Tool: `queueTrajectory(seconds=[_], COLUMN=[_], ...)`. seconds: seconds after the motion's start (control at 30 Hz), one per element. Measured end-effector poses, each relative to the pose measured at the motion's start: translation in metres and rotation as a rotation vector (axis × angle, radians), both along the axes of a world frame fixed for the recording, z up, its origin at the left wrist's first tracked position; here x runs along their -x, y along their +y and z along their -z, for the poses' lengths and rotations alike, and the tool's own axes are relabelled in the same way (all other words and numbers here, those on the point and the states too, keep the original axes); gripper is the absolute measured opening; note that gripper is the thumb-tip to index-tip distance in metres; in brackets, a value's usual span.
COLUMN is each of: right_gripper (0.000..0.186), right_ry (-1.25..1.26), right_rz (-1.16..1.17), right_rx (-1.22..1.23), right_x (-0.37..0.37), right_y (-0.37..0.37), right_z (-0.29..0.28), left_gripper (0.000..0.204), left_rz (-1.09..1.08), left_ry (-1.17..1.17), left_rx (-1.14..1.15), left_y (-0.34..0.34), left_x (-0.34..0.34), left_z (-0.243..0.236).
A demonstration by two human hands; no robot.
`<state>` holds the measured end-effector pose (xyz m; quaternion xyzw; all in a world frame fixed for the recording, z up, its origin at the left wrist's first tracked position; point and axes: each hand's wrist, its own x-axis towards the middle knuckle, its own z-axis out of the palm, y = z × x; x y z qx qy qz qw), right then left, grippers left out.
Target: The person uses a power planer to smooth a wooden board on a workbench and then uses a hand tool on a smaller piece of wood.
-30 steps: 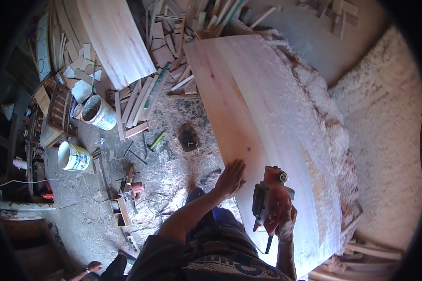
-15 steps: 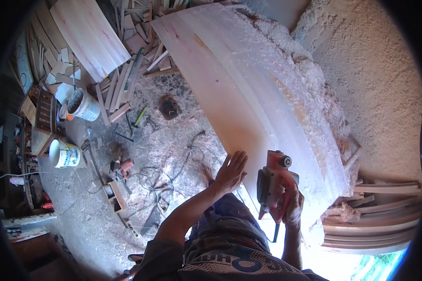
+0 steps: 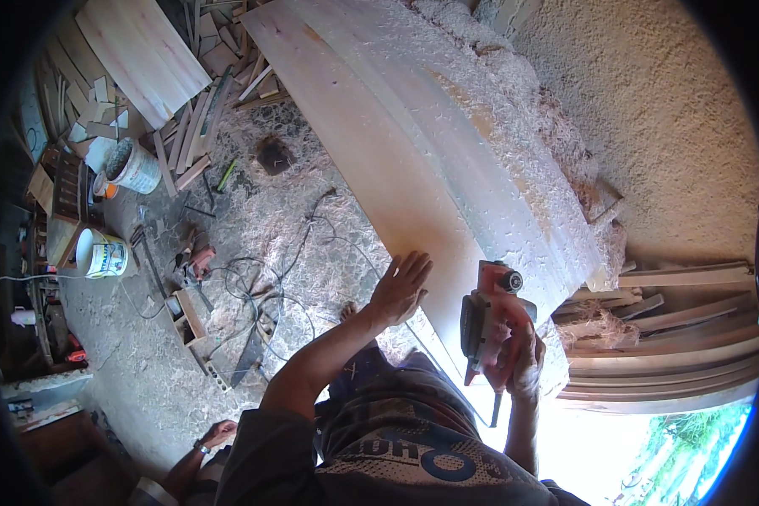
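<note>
The left hand (image 3: 403, 288) is spread open, with the fingers stretched and flat on the near edge of the long pale board (image 3: 413, 160). The right hand (image 3: 523, 364) is closed around the handle of the red electric planer (image 3: 489, 325), which sits on the near end of the same board, just to the right of the left hand. A dark cable hangs down from the planer toward the person's body.

The board runs from the near right up to the far left of the view, and its right side is covered with a thick layer of wood shavings (image 3: 514, 126). More shavings lie on the floor (image 3: 126, 371) to the left of the board, among loose black cables (image 3: 261, 287).

Further left on the floor stand two white buckets (image 3: 133, 167), one behind the other, with short wood offcuts (image 3: 202, 135) near them and a second pale panel (image 3: 143, 55) at the top left. At the right, near the rough wall (image 3: 666, 126), several curved wooden strips (image 3: 675, 337) are stacked. Another person's hand (image 3: 219, 433) with a wristwatch shows at the lower left.
</note>
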<state>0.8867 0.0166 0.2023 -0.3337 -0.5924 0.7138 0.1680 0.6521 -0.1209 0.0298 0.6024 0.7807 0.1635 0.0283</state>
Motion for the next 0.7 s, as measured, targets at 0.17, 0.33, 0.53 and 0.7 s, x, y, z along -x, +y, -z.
queueTrajectory(seconds=[0.17, 0.33, 0.53, 0.7], right_gripper=[0.049, 0.047, 0.051, 0.052], right_ry=[-0.114, -0.167, -0.261, -0.268], right_rz=[0.099, 0.011, -0.177, -0.234], right_rx=[-0.038, -0.038, -0.034, -0.032], right_x=[-0.073, -0.122, -0.172, -0.188], right_y=[0.01, 0.008, 0.011, 0.004], right_z=[0.019, 0.003, 0.021, 0.017], left_gripper=[0.064, 0.062, 0.064, 0.064], left_rz=[-0.055, -0.084, -0.156, -0.171], left_ry=[0.039, 0.039, -0.025, -0.093], left_rx=[0.049, 0.07, 0.072, 0.068], left_y=[0.0, -0.004, -0.012, -0.028], left_x=[-0.06, -0.133, -0.205, -0.25], left_z=[0.001, -0.003, 0.003, 0.002])
